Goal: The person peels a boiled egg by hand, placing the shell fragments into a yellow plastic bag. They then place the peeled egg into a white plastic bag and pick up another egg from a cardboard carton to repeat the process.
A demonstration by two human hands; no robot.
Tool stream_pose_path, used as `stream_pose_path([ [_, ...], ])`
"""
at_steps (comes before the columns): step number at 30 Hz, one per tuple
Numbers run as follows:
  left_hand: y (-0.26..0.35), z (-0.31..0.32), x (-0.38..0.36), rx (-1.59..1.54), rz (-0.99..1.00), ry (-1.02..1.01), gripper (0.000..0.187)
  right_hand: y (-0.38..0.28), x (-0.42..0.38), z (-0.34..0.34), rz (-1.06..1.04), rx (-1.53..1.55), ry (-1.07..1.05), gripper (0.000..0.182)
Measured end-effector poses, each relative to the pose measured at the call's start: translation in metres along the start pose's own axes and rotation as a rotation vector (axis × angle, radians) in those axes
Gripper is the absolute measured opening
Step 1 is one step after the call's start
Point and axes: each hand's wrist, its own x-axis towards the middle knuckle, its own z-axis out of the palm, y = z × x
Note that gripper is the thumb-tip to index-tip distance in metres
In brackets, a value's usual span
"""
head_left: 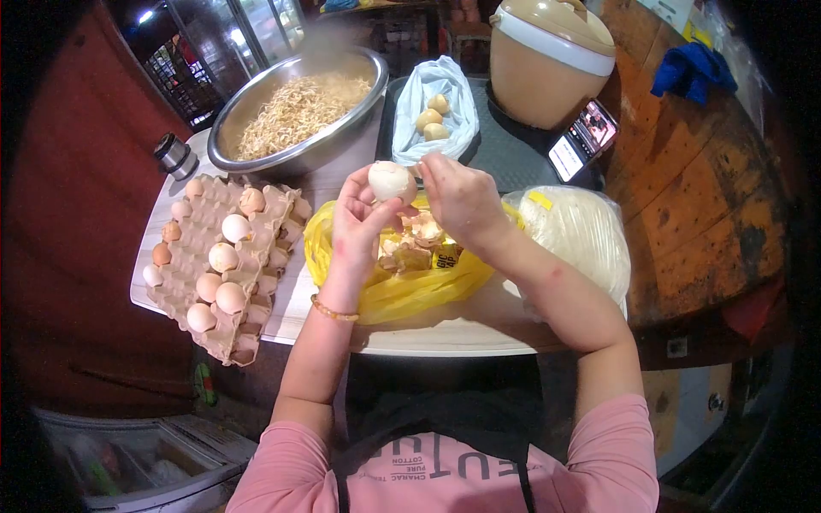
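My left hand (363,209) is wrapped round a pale egg (392,182) with broken shell at its top. Close at its right side, my right hand (462,195) has its fingertips pinched together; anything between them is too small to make out. Below both hands, a yellow plastic bag (385,295) lies open with eggshell pieces (419,235) in it. A cardboard egg tray (192,286) to the left carries several white and brown eggs (229,297). Beyond my hands, a pale blue plastic bag (460,107) holds 3 peeled, yellowish eggs (430,120).
A large steel bowl (224,128) of shredded, noodle-like food (295,115) stands back left beside a small dark-capped jar (175,156). At right are a lidded beige container (547,73), a propped phone (583,141), a dark tray (505,158) and a wrapped white bundle (581,244).
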Motion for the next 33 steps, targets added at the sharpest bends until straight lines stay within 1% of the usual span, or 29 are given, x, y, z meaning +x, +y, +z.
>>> stream_pose_path([
  [3,0.005,-0.002,0.001,-0.077,-0.011,0.006,0.040,0.000,0.001,-0.001,-0.003,-0.019,-0.011,0.010],
  [5,0.007,-0.001,0.001,-0.087,0.049,0.008,0.036,-0.001,0.003,-0.005,0.002,-0.031,-0.042,0.012],
  [6,0.006,-0.004,0.002,-0.087,0.049,0.008,0.036,-0.002,0.004,-0.008,0.003,-0.031,-0.042,0.012],
  [7,0.004,-0.009,0.002,-0.065,0.033,0.002,0.039,-0.005,0.004,-0.010,0.004,0.024,-0.055,0.009],
  [8,0.002,-0.012,0.002,-0.043,0.017,-0.004,0.042,-0.007,0.004,-0.013,0.006,0.080,-0.067,0.013],
  [9,0.001,-0.011,0.002,-0.043,0.017,-0.004,0.042,-0.009,0.006,-0.014,0.007,0.080,-0.067,0.013],
  [11,-0.002,-0.008,0.000,0.136,0.042,-0.020,0.046,-0.014,0.009,-0.015,-0.057,0.125,0.056,0.014],
  [12,-0.002,-0.007,-0.001,0.137,0.042,-0.020,0.046,-0.014,0.009,-0.015,-0.057,0.125,0.056,0.014],
  [14,-0.001,-0.006,-0.002,0.145,0.014,-0.049,0.048,-0.013,0.008,-0.015,-0.039,0.235,0.034,0.016],
  [17,0.001,-0.004,-0.002,0.164,0.003,-0.047,0.048,-0.009,0.007,-0.014,-0.050,0.253,0.015,0.013],
  [21,0.000,-0.004,-0.002,0.166,-0.002,-0.031,0.047,-0.007,0.008,-0.013,-0.119,0.205,0.037,0.009],
  [23,0.000,-0.004,-0.002,0.176,-0.018,-0.024,0.047,-0.010,0.007,-0.016,-0.154,0.095,0.027,0.009],
  [27,0.000,-0.004,-0.002,0.185,-0.021,-0.018,0.047,-0.009,0.006,-0.017,-0.149,0.030,0.009,0.006],
  [29,0.000,-0.004,-0.002,0.198,-0.014,-0.035,0.049,-0.007,0.005,-0.016,-0.072,0.042,0.021,0.006],
  [30,0.002,-0.003,-0.001,0.198,-0.013,-0.034,0.049,-0.006,0.006,-0.016,-0.072,0.042,0.021,0.006],
  [33,0.003,-0.001,-0.001,0.169,0.017,-0.045,0.050,-0.002,0.008,-0.015,-0.054,0.060,0.080,0.007],
])
